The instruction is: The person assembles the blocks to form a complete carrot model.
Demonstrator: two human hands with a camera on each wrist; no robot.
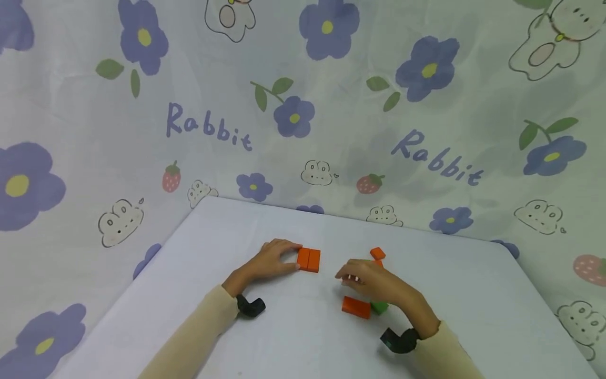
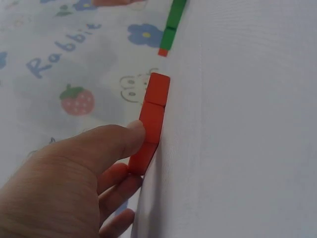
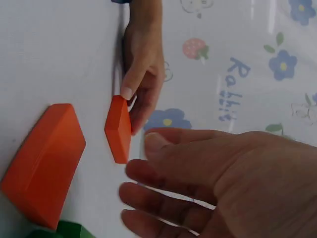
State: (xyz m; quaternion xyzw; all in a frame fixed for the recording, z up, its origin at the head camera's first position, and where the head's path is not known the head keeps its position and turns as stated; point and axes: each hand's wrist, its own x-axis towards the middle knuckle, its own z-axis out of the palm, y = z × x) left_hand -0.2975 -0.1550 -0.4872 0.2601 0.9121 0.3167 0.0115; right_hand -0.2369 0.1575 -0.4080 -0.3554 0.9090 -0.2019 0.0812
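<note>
Two orange rectangular blocks [image 1: 309,260] lie side by side on the white table. My left hand [image 1: 270,260] holds their left end, thumb at the near corner and index finger at the far corner. In the left wrist view the thumb presses the front of the orange blocks [image 2: 152,111], fingers behind. My right hand [image 1: 371,280] hovers to their right, fingers loosely bent with nothing between them. Below it lies another orange block [image 1: 356,307], beside a green block [image 1: 379,307] partly covered by the hand.
A small orange piece [image 1: 377,253] lies beyond the right hand, with more orange and green partly hidden behind that hand. The white table [image 1: 284,337] meets a patterned cloth backdrop [image 1: 303,152] at its far edge. Each wrist wears a black device.
</note>
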